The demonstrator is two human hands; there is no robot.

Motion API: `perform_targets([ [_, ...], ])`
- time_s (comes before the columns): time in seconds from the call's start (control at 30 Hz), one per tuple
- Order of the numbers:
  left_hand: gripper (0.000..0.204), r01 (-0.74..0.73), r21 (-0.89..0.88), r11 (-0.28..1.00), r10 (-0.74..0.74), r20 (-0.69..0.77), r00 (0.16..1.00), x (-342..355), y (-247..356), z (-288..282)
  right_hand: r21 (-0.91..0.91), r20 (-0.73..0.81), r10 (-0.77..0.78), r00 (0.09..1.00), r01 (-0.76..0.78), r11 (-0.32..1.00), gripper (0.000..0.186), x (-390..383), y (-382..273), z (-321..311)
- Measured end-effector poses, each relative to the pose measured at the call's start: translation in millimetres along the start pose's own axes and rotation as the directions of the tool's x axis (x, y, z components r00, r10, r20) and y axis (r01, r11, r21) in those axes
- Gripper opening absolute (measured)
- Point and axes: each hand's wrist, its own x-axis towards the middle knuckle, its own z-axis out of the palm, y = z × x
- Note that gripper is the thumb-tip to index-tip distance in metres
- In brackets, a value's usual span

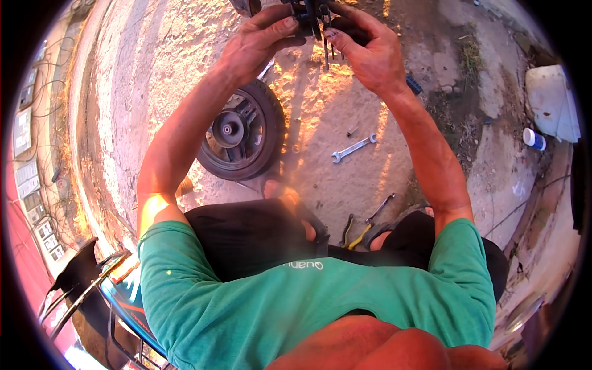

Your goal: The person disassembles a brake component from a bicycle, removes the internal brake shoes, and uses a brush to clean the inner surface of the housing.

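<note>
My left hand (pixel 265 38) and my right hand (pixel 364 49) are raised at the top of the view, on either side of a dark metal assembly (pixel 312 18) that is cut off by the upper edge. Both hands have their fingers closed on this assembly, the left at its left side, the right thumb pressing near thin vertical pieces (pixel 327 52) that hang from it. My fingertips partly hide the part, so I cannot make out its exact shape. Below my left hand a black spoked wheel with tyre (pixel 264 142) lies flat on the ground, partly behind my left forearm.
An open-end wrench (pixel 354 148) lies mid-ground. Yellow-handled pliers (pixel 355 239) and a slim wrench (pixel 379 208) are by my legs. At right are a white jug (pixel 546 98) and a white-and-blue container (pixel 534 139). A vehicle's blue body panel (pixel 123 299) is at lower left.
</note>
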Motion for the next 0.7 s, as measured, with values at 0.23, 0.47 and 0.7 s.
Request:
perform_targets([
  [0.23,0.061,-0.019,-0.004,1.0,0.019,0.032,0.999,2,-3,-1,-0.143,-0.007,-0.064,0.998,0.062,0.988,0.042,1,0,-5],
  [0.47,0.062,-0.038,0.001,0.999,0.037,0.049,0.998,1,-5,-5,-0.152,0.015,-0.015,1.0,0.017,0.988,0.044,3,2,-6],
  [0.7,0.061,-0.036,-0.008,0.999,0.037,0.041,0.998,2,-4,-4,0.116,0.084,0.027,0.996,-0.037,0.993,0.046,9,10,-6],
])
